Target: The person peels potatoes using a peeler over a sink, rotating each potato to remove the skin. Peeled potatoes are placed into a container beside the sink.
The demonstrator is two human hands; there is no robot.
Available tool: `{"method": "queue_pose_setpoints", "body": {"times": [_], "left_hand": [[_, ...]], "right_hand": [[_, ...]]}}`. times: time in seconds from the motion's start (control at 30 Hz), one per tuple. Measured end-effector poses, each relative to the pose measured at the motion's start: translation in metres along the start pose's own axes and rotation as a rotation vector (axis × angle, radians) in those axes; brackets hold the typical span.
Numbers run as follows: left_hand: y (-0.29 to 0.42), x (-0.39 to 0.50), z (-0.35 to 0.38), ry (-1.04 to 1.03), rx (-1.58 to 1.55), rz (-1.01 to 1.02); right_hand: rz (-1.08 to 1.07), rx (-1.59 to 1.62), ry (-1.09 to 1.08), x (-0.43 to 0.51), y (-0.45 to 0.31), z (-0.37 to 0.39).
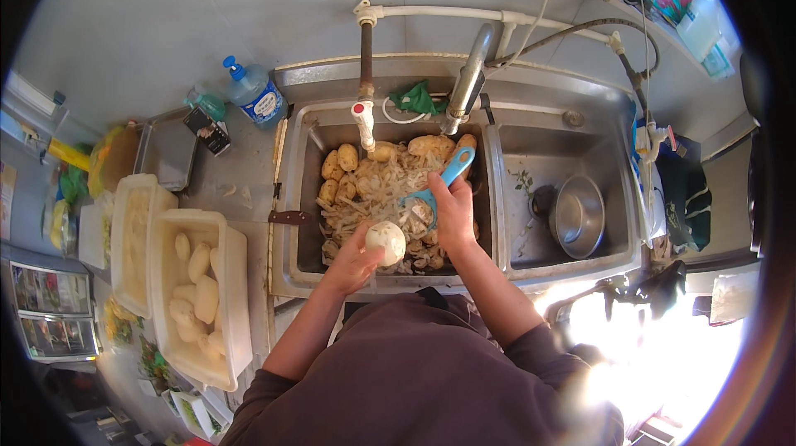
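Observation:
My left hand [353,262] holds a pale peeled potato [385,243] over the front of the left sink basin [314,253]. Just to its right, my right hand [453,210] grips a blue peeler [459,165], whose head lies low over the peelings. A heap of potato peelings [379,185] fills much of the basin, with unpeeled potatoes [347,157] along its back and left side. Peeled potatoes [206,300] lie in a white plastic tub [239,297] on the counter at the left.
A brown-handled knife [290,217] lies across the sink's left edge. Above the basin hang a white tap [364,123] and a metal faucet [463,91]. The right basin holds a steel bowl [578,216]. A pump bottle [255,95] and a second white tub [134,247] stand at the left.

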State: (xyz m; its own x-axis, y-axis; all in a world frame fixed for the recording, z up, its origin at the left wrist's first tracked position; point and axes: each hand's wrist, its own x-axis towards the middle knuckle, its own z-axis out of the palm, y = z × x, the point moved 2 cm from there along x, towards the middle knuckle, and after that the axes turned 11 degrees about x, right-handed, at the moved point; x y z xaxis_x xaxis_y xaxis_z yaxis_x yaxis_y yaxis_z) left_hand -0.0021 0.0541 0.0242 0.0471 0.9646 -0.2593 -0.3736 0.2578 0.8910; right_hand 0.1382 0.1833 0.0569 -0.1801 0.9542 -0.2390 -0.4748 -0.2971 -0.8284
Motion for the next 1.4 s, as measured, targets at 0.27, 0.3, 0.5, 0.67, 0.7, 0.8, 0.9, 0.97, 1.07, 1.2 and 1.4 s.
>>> {"method": "queue_pose_setpoints", "body": {"times": [0.27, 0.3, 0.5, 0.67, 0.7, 0.8, 0.9, 0.97, 1.07, 1.2, 1.4], "left_hand": [[-0.014, -0.009, -0.008, -0.254, -0.747, -0.136], [-0.017, -0.007, -0.009, -0.318, -0.792, -0.115], [-0.022, 0.007, -0.019, -0.261, -0.76, -0.078], [-0.029, 0.079, -0.035, 0.164, -0.85, -0.164], [-0.026, 0.093, -0.037, 0.175, -0.864, -0.135], [-0.02, 0.123, -0.045, 0.024, -0.862, -0.03], [-0.017, 0.142, -0.04, 0.016, -0.794, 0.001], [-0.011, 0.151, -0.034, 0.108, -0.759, 0.005], [-0.011, 0.16, -0.037, 0.175, -0.72, -0.01], [-0.028, 0.159, -0.061, 0.146, -0.617, -0.083], [-0.023, 0.138, -0.053, 0.116, -0.183, -0.198]], "right_hand": [[-0.088, -0.464, -0.093, 0.001, -0.006, -0.002], [-0.091, -0.43, -0.109, 0.0, -0.008, 0.003], [-0.738, -0.743, -0.253, 0.013, -0.04, 0.047], [-0.735, -1.358, -0.472, 0.048, -0.046, 0.118], [-0.73, -1.439, -0.495, 0.055, -0.046, 0.121], [-0.767, -1.579, -0.613, 0.069, -0.057, 0.124], [-0.714, -1.622, -0.642, 0.068, -0.071, 0.125], [-0.655, -1.625, -0.619, 0.067, -0.07, 0.125], [-0.674, -1.544, -0.561, 0.069, -0.066, 0.118], [-0.639, -1.568, -0.504, 0.064, -0.068, 0.116], [-0.712, -1.532, -0.363, 0.049, -0.072, 0.104]]}}
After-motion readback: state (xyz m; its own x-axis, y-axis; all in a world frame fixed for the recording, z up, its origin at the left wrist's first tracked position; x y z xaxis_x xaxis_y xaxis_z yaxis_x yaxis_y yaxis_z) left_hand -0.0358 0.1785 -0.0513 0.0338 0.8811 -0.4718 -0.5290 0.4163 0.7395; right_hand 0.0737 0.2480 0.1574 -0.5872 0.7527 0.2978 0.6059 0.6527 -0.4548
